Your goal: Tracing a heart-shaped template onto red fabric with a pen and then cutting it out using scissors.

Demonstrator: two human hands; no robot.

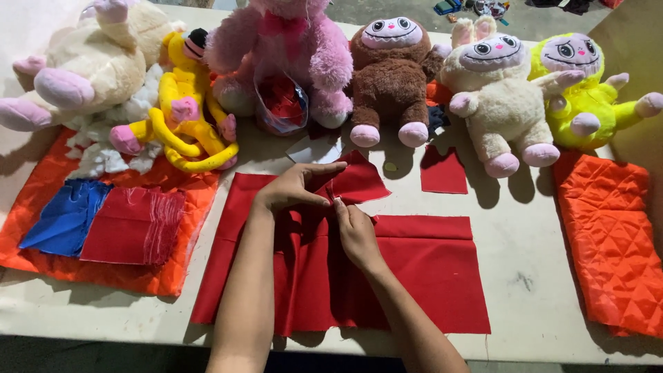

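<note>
A large red cloth lies spread on the pale table in front of me. My left hand rests on its upper edge and pinches a small red cloth piece that lies partly over it. My right hand meets the left at the same spot, fingertips pinched on the cloth's edge near something small and pale. Both forearms reach in from the bottom of the view.
Along the table's back sit a cream plush, a yellow monkey plush, a pink bear, brown, cream and lime plush dolls. Orange quilted fabric lies left with blue and red pieces, and right. A red square lies alone.
</note>
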